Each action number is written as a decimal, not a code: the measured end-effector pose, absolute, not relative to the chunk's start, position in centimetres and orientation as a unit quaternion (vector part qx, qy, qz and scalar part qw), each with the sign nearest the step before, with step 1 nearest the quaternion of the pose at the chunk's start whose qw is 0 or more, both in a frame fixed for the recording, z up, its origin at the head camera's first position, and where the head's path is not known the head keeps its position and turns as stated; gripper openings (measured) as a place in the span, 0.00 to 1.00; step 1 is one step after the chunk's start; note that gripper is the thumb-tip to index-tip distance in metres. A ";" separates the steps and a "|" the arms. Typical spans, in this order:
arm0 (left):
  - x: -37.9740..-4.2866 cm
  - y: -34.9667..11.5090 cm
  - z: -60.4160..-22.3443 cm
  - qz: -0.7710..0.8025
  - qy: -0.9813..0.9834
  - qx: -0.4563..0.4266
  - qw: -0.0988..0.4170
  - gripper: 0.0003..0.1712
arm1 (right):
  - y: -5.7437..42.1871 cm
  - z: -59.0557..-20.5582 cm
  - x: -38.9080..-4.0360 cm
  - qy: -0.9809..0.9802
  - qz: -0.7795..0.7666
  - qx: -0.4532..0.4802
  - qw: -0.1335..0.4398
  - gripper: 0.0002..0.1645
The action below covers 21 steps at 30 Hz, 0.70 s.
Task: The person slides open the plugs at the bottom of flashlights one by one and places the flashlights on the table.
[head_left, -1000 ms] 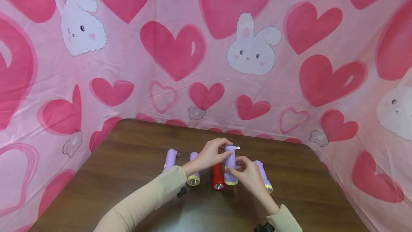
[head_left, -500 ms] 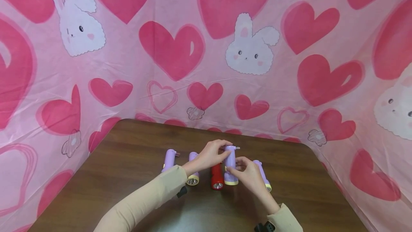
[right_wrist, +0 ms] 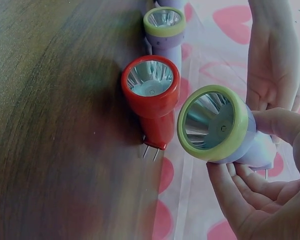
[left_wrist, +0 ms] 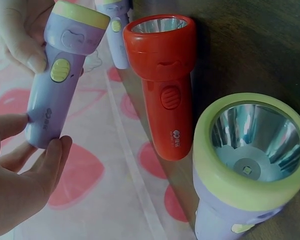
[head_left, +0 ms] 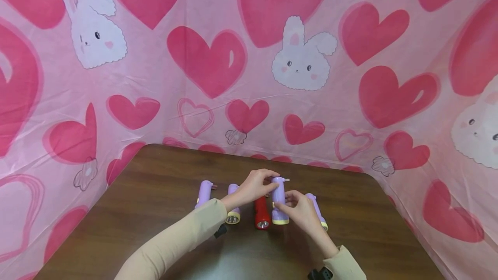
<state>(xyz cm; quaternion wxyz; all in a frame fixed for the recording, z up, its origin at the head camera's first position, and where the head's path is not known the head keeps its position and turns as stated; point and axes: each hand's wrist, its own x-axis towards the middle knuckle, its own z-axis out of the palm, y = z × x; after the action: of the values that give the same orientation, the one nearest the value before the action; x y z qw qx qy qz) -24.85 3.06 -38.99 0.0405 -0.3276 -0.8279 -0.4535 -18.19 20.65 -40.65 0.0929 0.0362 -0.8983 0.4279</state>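
Both hands hold a purple flashlight (head_left: 279, 195) with a pale yellow rim, its lens end toward me in the head view. My left hand (head_left: 254, 186) pinches its far tail end, beside the metal plug prongs (head_left: 287, 179) that stick out there. Fingers and thumb of my right hand (head_left: 300, 209) grip it near the head, with the thumb by the yellow slide switch (left_wrist: 60, 70). A red flashlight (head_left: 262, 215) lies on the table just left of it, its own two prongs (right_wrist: 151, 151) showing in the right wrist view.
On the brown wooden table (head_left: 249, 254), two more purple flashlights lie at left, one farther out (head_left: 204, 192) and one (head_left: 233, 217) partly behind my left wrist. Another purple flashlight (head_left: 323, 224) is partly hidden behind my right hand. A pink heart-print cloth (head_left: 210, 68) surrounds the table.
The held purple flashlight has shifted very slightly right and down, with both hands keeping the same grip. The flashlights on the table stay put.
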 end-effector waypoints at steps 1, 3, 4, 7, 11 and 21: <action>-24.9 3.1 -39.0 -0.453 -0.828 -0.327 0.042 0.17 | 20.7 -40.6 -18.2 -0.898 0.429 0.035 0.091 0.18; -25.1 3.2 -39.1 -0.454 -0.829 -0.324 0.038 0.17 | 20.7 -40.6 -18.1 -0.898 0.429 0.032 0.089 0.18; -25.2 3.2 -39.1 -0.457 -0.828 -0.324 0.034 0.17 | 20.8 -40.6 -18.2 -0.899 0.428 0.030 0.089 0.18; -25.4 3.3 -39.2 -0.464 -0.825 -0.322 0.022 0.17 | 20.8 -40.6 -18.2 -0.901 0.425 0.026 0.085 0.18; -25.4 3.3 -39.2 -0.467 -0.824 -0.322 0.015 0.17 | 20.9 -40.7 -18.4 -0.904 0.420 0.021 0.080 0.18; -25.7 3.6 -39.2 -0.449 -0.835 -0.318 0.005 0.17 | 21.2 -40.7 -18.7 -0.909 0.410 0.012 0.068 0.17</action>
<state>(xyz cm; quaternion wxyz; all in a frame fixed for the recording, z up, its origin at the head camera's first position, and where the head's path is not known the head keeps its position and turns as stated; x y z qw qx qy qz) -25.74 3.61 -39.22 0.0050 -0.3178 -0.8351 -0.4491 -18.68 21.20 -40.72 0.0678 0.0118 -0.9093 0.4105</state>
